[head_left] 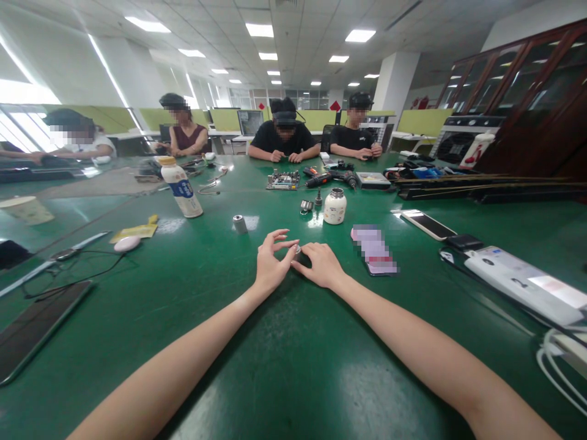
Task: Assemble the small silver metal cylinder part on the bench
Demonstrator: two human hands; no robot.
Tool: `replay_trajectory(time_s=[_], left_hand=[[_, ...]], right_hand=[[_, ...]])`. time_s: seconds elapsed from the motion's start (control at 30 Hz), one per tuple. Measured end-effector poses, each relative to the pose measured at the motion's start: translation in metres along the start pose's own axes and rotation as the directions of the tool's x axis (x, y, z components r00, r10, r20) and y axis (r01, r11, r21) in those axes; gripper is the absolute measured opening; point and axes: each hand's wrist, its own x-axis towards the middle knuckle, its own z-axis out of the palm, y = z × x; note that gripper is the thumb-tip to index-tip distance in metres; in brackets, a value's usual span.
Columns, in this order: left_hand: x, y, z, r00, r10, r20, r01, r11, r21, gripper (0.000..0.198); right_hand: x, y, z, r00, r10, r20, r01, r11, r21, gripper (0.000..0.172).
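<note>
In the middle of the green table, my left hand and my right hand meet around a small grey, round-topped piece. Most of it is hidden by my fingers, so its kind is unclear. My left thumb and a fingertip pinch it, while the upper fingers stretch forward. From the other side, my right hand curls its fingers and thumb about it. Beyond my left hand stands a grey cylinder. A white patterned bottle without a lid stands past my right hand, near a phone with a lit screen.
A white bottle with a blue label stands left. Farther back lie a circuit board and a power drill. On the right are a white phone and a white device with cables. Several people sit across the table.
</note>
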Motion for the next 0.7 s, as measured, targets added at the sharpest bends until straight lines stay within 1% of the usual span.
replay_trajectory(time_s=[0.07,0.17,0.23,0.27,0.3,0.37,0.43,0.47,0.53,0.63,0.7], left_hand=[[0.001,0.000,0.002,1.000,0.009,-0.027,-0.009,1.000,0.016,0.018],[0.004,-0.002,0.001,0.991,0.025,-0.130,-0.017,0.998,0.058,0.014],[0.006,-0.005,-0.002,0.981,-0.004,-0.194,0.028,0.992,0.120,0.014],[0.008,-0.007,-0.005,0.978,-0.039,-0.204,0.074,0.983,0.167,0.015],[0.009,-0.010,-0.007,0.977,-0.089,-0.195,0.132,0.966,0.222,0.015],[0.011,-0.017,-0.012,0.967,-0.224,-0.121,0.252,0.906,0.339,0.017],[0.012,-0.023,-0.015,0.947,-0.320,-0.034,0.304,0.856,0.419,0.018],[0.012,-0.025,-0.016,0.940,-0.341,-0.004,0.308,0.845,0.437,0.019],[0.012,-0.029,-0.016,0.938,-0.345,0.018,0.303,0.847,0.438,0.022],[0.013,-0.031,-0.016,0.946,-0.325,-0.008,0.300,0.863,0.407,0.021],[0.013,-0.029,-0.014,0.967,-0.250,-0.056,0.254,0.901,0.351,0.015]], right_hand=[[0.000,0.000,0.000,1.000,-0.001,-0.002,0.001,1.000,0.001,0.042],[0.000,-0.001,0.000,1.000,0.008,-0.008,-0.008,1.000,0.002,0.041],[0.000,-0.001,-0.001,1.000,0.013,-0.012,-0.013,1.000,0.004,0.039],[0.000,-0.002,-0.001,1.000,0.015,-0.013,-0.014,1.000,0.006,0.038],[0.000,-0.002,-0.001,1.000,0.015,-0.013,-0.015,1.000,0.007,0.038],[0.000,-0.002,-0.001,1.000,0.016,-0.013,-0.016,1.000,0.009,0.039],[0.000,-0.002,-0.001,1.000,0.016,-0.014,-0.016,1.000,0.010,0.039],[0.000,-0.002,-0.001,1.000,0.016,-0.015,-0.016,1.000,0.011,0.039],[0.000,-0.002,-0.001,1.000,0.018,-0.019,-0.018,1.000,0.012,0.038],[0.000,-0.002,-0.001,0.999,0.019,-0.025,-0.019,1.000,0.013,0.038],[0.000,-0.002,-0.001,0.999,0.018,-0.027,-0.018,1.000,0.012,0.038]])
